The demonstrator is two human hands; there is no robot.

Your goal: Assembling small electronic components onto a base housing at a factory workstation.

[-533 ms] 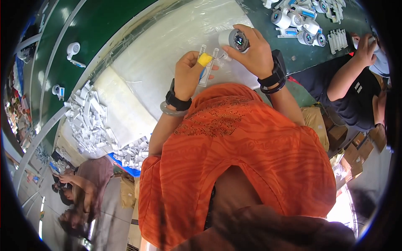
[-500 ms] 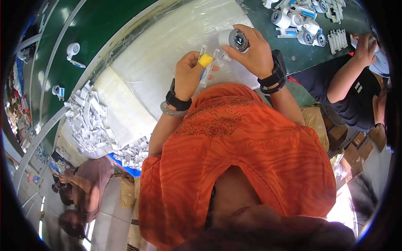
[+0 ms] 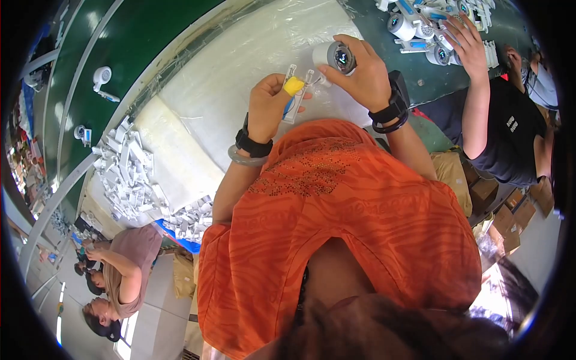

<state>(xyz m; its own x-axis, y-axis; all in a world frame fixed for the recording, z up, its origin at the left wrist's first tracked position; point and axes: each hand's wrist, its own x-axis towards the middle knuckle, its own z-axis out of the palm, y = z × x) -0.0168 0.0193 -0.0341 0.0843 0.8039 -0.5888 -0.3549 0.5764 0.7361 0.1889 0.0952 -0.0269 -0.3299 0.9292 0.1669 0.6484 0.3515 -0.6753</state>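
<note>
My left hand (image 3: 267, 111) is closed on a slim, clear-white plastic handle shell (image 3: 300, 103) with a blue part inside. Yellow wrapping (image 3: 294, 86) covers the thumb tip, pressed against the shell. In my right hand (image 3: 366, 72) is a white cylindrical device head (image 3: 322, 56), its round dark face lit with a display; thumb and fingers grip its rim. Between the two hands, small white parts sit close to the shell's upper end; whether they join it to the head I cannot make out. Both hands are above the plastic-covered work surface (image 3: 240, 66).
A heap of white plastic pieces (image 3: 126, 174) lies at the left. On the green belt (image 3: 138, 36) rest white handheld devices (image 3: 102, 75). At the upper right, a co-worker's hand (image 3: 468, 45) is over a pile of white device heads (image 3: 401, 27). Cardboard boxes (image 3: 510, 222) stand at right.
My hands stay almost in place, still holding the shell and device head. The co-worker at right has moved a hand onto the pile. People at lower left have shifted posture.
</note>
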